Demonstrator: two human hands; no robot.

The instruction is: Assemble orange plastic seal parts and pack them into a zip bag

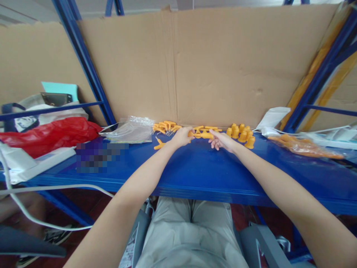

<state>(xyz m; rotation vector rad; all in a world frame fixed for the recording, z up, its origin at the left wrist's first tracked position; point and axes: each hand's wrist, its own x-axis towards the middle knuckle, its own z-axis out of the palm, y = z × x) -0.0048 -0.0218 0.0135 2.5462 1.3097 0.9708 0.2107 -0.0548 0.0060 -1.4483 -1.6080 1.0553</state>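
Note:
My left hand (pixel 182 137) is closed with its fingertips around the left end of an orange plastic piece (pixel 203 135). My right hand (pixel 221 141) pinches that piece at its right end, thumb on top and the other fingers loosely curled. The piece lies level between both hands, just above the blue table; its exact kind is too small to make out. Behind it are several thin orange pieces (pixel 214 128). Left of my left hand is a pile of orange pieces with small metal chains (pixel 167 125), and one piece (pixel 159 145) lies nearer. Bell-shaped orange parts (pixel 242 133) stand right of my right hand.
A clear plastic bag (pixel 134 130) and a red bag (pixel 58 134) lie left on the blue table (pixel 206 175). A bag of orange parts (pixel 306 146) and white packaging (pixel 275 119) are at right. Cardboard (pixel 223 63) walls the back; blue posts (pixel 86 63) flank it.

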